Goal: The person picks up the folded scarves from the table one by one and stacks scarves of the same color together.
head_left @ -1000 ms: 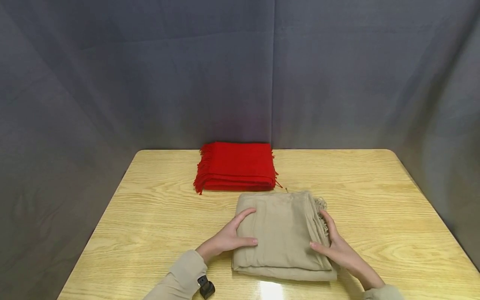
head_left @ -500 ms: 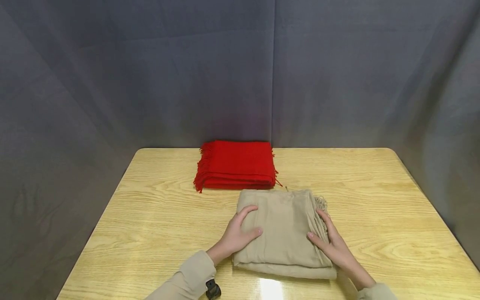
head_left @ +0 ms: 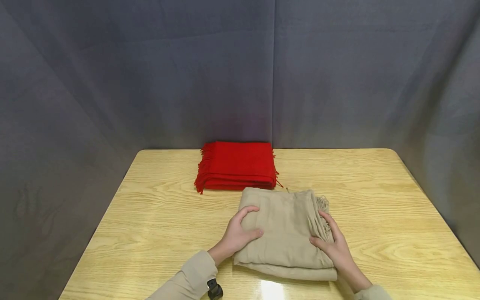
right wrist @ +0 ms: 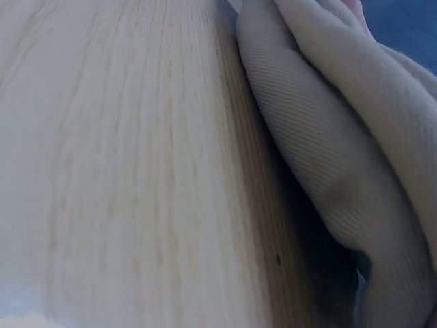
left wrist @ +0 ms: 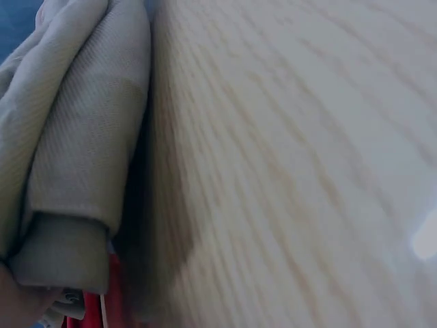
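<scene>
A folded beige scarf (head_left: 281, 233) with fringe along its right side lies between my hands near the front of the table. At its left side, my left hand (head_left: 237, 233) grips the folds, thumb and index finger on top and the other fingers hidden. My right hand (head_left: 335, 246) holds the right side, its thumb on the top layer and its index finger beside the fringe (head_left: 323, 204). Both wrist views show the thick layers of the scarf (left wrist: 89, 137) with a dark gap under its edge. Part of the left hand (left wrist: 20, 301) shows in the lower left corner there.
Behind the beige scarf, a folded red scarf (head_left: 241, 164) with fringed ends lies at the back of the wooden table (head_left: 157, 208). A grey curtain (head_left: 240, 75) hangs past the table's far edge and along both sides.
My left hand has slid a little rightward and farther onto the beige scarf. The scarf's far edge has shifted slightly away from me, while the red scarf stays in place.
</scene>
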